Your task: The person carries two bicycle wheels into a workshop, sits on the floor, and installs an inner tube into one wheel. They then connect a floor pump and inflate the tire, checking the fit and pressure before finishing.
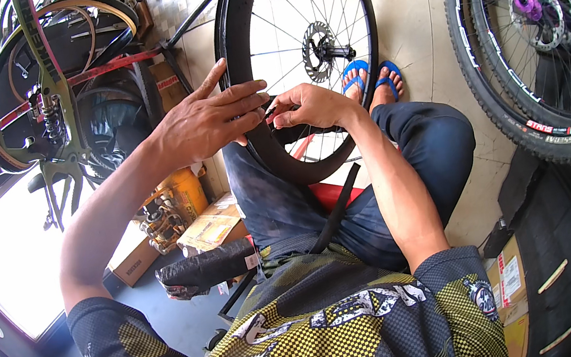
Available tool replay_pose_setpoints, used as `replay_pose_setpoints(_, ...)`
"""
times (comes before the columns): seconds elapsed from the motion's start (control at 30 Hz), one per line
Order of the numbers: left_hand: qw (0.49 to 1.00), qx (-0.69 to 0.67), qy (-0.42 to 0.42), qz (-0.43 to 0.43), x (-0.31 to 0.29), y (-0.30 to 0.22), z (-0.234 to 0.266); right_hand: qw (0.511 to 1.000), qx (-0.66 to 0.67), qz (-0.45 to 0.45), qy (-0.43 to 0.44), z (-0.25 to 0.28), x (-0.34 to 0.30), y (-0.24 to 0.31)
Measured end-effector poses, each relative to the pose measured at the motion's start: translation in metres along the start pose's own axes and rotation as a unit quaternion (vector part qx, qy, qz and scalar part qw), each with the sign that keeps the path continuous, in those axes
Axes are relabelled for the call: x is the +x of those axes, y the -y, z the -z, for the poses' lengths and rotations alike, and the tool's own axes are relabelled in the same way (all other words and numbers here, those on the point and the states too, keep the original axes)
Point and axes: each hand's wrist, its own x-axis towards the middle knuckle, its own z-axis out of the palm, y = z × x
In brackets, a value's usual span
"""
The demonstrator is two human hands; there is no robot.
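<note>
A bicycle wheel [255, 139] with a deep black rim stands between my knees, its spokes, disc rotor [318, 52] and hub axle facing right. My left hand [207, 116] lies across the rim's left side, fingers stretched out and index finger pointing up along its edge. On the inner side of the rim, my right hand [312, 107] is closed, with thumb and index finger pinched close to the left fingertips. Something small and dark shows at that pinch, too small to name. A black strip [337, 208] hangs from below the wheel over my lap.
To the left, an olive bike frame [49, 65] stands near a red bar, tyres and a yellow machine [187, 192]. Cardboard boxes [211, 222] sit beside my left leg. Two knobbly-tyred wheels [507, 96] with purple hub parts stand at the right. Black material covers the lower right.
</note>
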Motion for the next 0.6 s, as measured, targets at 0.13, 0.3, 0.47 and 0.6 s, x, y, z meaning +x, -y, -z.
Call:
replay_pose_setpoints(0.13,1.0,0.004,0.007,0.0,0.0,0.0,0.002,1.0,0.012,-0.003,-0.005,-0.001,0.002,-0.003)
replay_pose_setpoints(0.3,1.0,0.003,0.002,-0.002,0.0,0.0,0.001,0.999,0.042,0.009,0.005,0.0,0.001,-0.003)
replay_pose_setpoints(0.47,1.0,0.012,0.003,-0.005,0.001,0.001,0.001,1.0,-0.013,0.003,-0.007,0.001,-0.002,0.003)
replay_pose_setpoints(0.6,1.0,0.001,-0.001,-0.004,0.002,0.0,0.002,0.999,0.04,-0.001,-0.003,0.001,0.001,-0.005)
